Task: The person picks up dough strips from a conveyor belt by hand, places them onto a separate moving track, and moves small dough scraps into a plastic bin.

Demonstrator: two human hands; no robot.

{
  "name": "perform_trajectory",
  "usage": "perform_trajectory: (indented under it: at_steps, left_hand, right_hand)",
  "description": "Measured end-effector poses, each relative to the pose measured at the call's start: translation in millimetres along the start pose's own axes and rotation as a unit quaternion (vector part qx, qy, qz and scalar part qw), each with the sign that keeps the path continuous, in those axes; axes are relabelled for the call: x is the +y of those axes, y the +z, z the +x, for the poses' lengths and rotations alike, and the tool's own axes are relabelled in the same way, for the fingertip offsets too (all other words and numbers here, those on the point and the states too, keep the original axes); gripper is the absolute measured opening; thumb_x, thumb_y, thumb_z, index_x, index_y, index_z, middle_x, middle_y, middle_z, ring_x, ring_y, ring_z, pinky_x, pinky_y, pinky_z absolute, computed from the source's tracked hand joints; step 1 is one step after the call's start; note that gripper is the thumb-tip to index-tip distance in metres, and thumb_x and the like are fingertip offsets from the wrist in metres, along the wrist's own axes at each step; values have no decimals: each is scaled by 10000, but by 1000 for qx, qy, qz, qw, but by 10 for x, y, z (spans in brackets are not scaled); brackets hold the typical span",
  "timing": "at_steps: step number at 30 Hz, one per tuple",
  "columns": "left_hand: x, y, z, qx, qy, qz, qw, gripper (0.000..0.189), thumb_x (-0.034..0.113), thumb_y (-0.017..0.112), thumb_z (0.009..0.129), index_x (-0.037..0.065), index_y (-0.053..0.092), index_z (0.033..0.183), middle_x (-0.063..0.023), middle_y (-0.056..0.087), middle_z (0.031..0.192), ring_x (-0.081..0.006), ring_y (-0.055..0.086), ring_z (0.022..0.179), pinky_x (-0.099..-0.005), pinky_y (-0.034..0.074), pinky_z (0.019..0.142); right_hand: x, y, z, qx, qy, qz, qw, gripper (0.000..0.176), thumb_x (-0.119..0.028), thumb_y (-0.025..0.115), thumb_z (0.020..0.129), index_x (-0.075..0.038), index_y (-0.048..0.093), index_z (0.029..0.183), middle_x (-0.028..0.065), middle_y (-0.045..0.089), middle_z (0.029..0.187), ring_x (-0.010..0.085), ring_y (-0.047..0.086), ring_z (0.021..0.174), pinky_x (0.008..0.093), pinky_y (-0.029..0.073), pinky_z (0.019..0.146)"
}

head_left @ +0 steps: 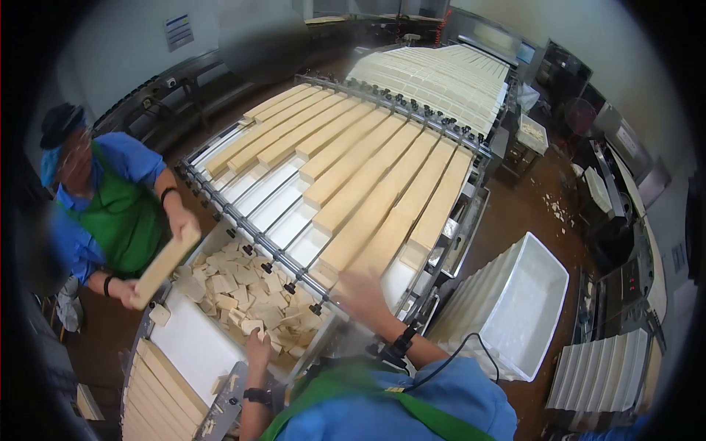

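My left hand (257, 350) is over a bin of flat beige offcuts (220, 283), its fingers closed on a pale slice (252, 325). My right hand (363, 297), slightly blurred and with fingers spread, is at the near end of a long beige block (386, 241) on the slatted conveyor. More long beige blocks (353, 140) lie side by side in lanes divided by thin rods. The material of the blocks cannot be made out.
At left, a co-worker in a green apron (121, 220) holds a beige bar (168, 266) in both hands. More bars (158, 386) lie on a white belt (187, 342) at lower left. Stacked white tubs (540, 294) stand right. A metal rail (254, 239) crosses the conveyor's near end.
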State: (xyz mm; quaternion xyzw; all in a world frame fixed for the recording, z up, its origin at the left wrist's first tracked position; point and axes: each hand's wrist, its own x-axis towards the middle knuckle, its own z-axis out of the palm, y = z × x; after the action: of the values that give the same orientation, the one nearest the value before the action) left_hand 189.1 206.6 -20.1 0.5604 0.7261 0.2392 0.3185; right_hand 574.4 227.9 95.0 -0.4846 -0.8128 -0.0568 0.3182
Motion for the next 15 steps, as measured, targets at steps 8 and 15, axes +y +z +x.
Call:
perform_trajectory:
  at_steps: [8, 15]
  left_hand:
    - [-258, -20, -493, -81, 74, 95, 989, 438, 239, 759, 929, 28, 693, 1307, -236, 734, 1196, -408, 698, 1138, -484, 554, 983]
    - [-57, -108, -564, -90, 87, 83, 989, 465, 292, 797, 898, 65, 723, 1297, -208, 755, 1169, -401, 719, 1089, -466, 571, 950]
  right_hand:
    - [-87, -82, 77, -16, 14, -6, 1000, 243, -276, 743, 955, -206, 807, 1178, 177, 621, 1454, 366, 562, 1362, 686, 285, 1208]
    - [8, -13, 86, -101, -11, -65, 993, 284, -254, 732, 911, -250, 791, 1189, 150, 600, 1501, 358, 530, 1419, 721, 197, 1238]
